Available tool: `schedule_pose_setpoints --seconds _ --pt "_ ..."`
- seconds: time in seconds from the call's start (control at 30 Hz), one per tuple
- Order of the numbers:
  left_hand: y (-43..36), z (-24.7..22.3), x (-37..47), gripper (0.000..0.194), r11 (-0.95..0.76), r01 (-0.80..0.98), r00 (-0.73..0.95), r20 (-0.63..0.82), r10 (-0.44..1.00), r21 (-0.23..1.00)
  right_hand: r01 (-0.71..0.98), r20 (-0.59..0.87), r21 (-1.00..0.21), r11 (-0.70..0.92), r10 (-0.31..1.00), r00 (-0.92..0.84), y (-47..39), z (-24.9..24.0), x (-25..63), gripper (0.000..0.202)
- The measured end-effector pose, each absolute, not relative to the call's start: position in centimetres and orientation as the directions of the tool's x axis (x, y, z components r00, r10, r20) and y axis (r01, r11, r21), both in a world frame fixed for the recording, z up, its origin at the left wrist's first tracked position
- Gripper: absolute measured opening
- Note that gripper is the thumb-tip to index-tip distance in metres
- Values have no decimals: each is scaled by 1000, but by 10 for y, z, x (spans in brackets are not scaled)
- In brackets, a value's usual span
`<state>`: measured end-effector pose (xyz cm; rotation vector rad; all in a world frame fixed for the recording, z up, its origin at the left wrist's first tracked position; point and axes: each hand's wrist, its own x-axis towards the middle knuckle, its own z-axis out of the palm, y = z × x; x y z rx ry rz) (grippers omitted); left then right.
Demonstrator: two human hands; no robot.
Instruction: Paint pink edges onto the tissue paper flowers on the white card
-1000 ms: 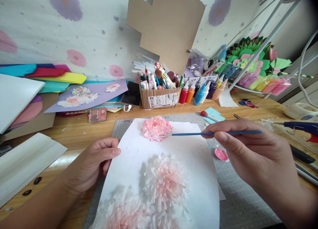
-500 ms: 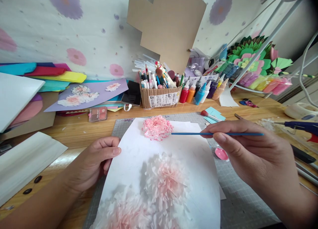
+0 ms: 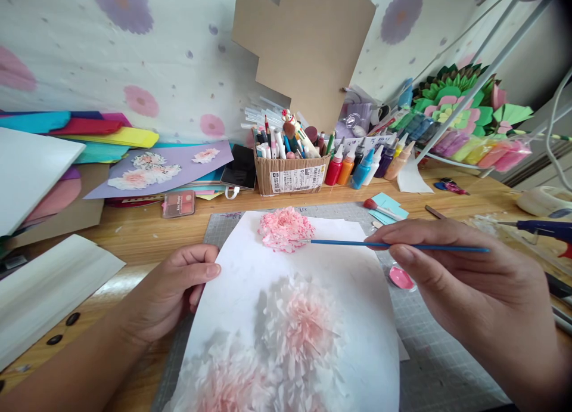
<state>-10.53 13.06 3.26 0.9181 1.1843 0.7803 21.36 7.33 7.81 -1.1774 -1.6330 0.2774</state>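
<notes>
Pinching a slim blue paintbrush (image 3: 344,242) between thumb and fingers, the right hand (image 3: 465,287) is holding it nearly level, its fine tip reaching the lower right petals of the small pink flower (image 3: 286,228). That flower is sitting at the far end of a white sheet (image 3: 241,269), its crinkled, tightly ruffled petals showing pale pink with deeper pink along many of their ragged edges. The left hand (image 3: 179,287) is gripping the sheet's left edge, thumb lying on top and the other fingers curling at and below the edge.

Nearer the person, a larger fluffy flower (image 3: 306,322) is spreading loose, thin petals, soft pink at the heart and fading to white at the fringe. Another blossom (image 3: 236,382) with the same pink-to-white colouring is filling the lower left, the picture's bottom edge cutting it off, and more white petals are showing beside it. The sheet is lying over a grey gridded cutting mat (image 3: 447,352), its right side bowing outward, while a little dish of bright pink paint (image 3: 401,278) is resting on the mat between the sheet and the right hand
</notes>
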Motion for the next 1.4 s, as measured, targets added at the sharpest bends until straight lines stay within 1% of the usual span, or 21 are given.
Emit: schedule_pose_setpoints --seconds 0.17,0.37,0.5,0.63,0.73,0.93,1.07,1.27,1.4 --pt "130 30 -107 46 425 -21 222 -410 885 905 553 599 -685 474 798 58 74 77 211 9" --pt "129 32 -106 42 417 -29 238 -399 886 908 587 662 -622 518 748 41 67 78 213 16" --pt "129 35 -105 38 410 -29 247 -391 887 912 607 697 -545 579 715 -57 64 76 216 24" --pt "129 36 -103 38 406 -34 244 -386 890 913 640 697 -462 614 697 -166 64 77 214 25" --pt "129 36 -102 39 403 -36 246 -382 891 915 656 703 -414 632 679 -210 64 79 212 26" --pt "128 35 -103 41 401 -38 255 -379 890 915 670 704 -385 634 672 -231 66 80 207 28" --pt "129 34 -105 42 406 -41 269 -381 885 913 676 696 -364 640 670 -260 66 83 208 24" --pt "127 34 -107 42 405 -51 285 -376 882 913 663 694 -405 630 684 -226 61 83 209 29" --pt "126 33 -107 41 405 -54 294 -373 880 913 677 689 -400 618 690 -222 61 84 204 25"
